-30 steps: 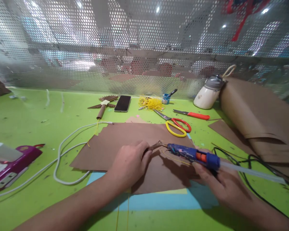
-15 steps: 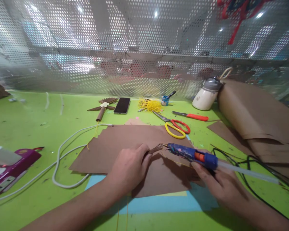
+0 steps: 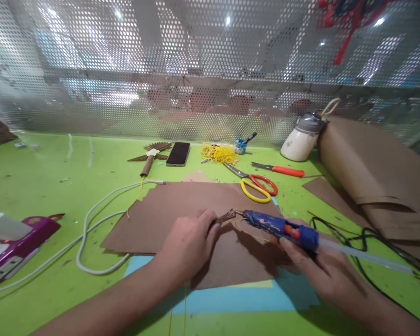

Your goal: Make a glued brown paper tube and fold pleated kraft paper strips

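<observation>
My left hand (image 3: 191, 240) pinches a small rolled piece of brown paper (image 3: 227, 216) between thumb and fingers, above the sheets of brown paper (image 3: 182, 196). In my right hand (image 3: 318, 263) is a blue glue gun (image 3: 280, 226), held round its handle, with a clear glue stick (image 3: 367, 256) poking out of its back. The gun's nozzle points left and meets or nearly meets the far end of the rolled piece; contact is too fine to tell. The handle and trigger are hidden by my fingers. A light blue sheet (image 3: 231, 301) lies under the brown paper.
Scissors (image 3: 255, 186), a red-handled knife (image 3: 287, 171), yellow string (image 3: 219, 153), a phone (image 3: 178, 154) and a brown paper figure (image 3: 149, 161) lie farther back. A bottle (image 3: 301, 140) and rolled brown paper (image 3: 367, 163) stand right. A power strip (image 3: 21, 245) and white cable (image 3: 86, 224) are left.
The glue gun has shifted very slightly right and down in view. My left hand and the rolled piece have stayed nearly still.
</observation>
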Demonstrator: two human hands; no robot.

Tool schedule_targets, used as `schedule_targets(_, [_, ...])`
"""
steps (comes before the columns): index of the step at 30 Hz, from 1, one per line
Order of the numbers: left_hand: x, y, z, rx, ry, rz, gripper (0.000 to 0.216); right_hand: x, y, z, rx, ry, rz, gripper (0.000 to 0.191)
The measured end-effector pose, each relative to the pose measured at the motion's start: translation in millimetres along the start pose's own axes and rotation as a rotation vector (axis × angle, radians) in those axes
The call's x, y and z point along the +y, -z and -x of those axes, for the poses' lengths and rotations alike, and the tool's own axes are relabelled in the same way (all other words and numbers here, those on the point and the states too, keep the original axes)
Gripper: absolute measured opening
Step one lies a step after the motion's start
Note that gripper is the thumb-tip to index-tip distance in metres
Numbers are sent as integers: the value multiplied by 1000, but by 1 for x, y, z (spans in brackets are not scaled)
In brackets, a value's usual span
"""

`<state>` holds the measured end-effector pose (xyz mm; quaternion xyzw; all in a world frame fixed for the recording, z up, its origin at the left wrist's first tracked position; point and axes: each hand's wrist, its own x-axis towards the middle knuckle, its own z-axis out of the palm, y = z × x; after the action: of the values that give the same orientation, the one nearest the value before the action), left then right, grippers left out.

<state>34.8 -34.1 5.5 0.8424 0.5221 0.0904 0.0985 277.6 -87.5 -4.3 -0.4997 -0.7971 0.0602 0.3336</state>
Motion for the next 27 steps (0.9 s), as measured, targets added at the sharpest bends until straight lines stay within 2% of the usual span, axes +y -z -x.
schedule_targets(9, [0, 1, 0, -28, 33, 15, 31, -3, 1, 4, 6, -2, 30, 26])
schedule_targets(15, [1, -1, -1, 5, -17, 64, 29, 0, -2, 6, 38, -5, 62, 26])
schedule_targets(27, [1, 2, -1, -28, -50, 152, 39, 1, -1, 8, 81, -19, 4, 19])
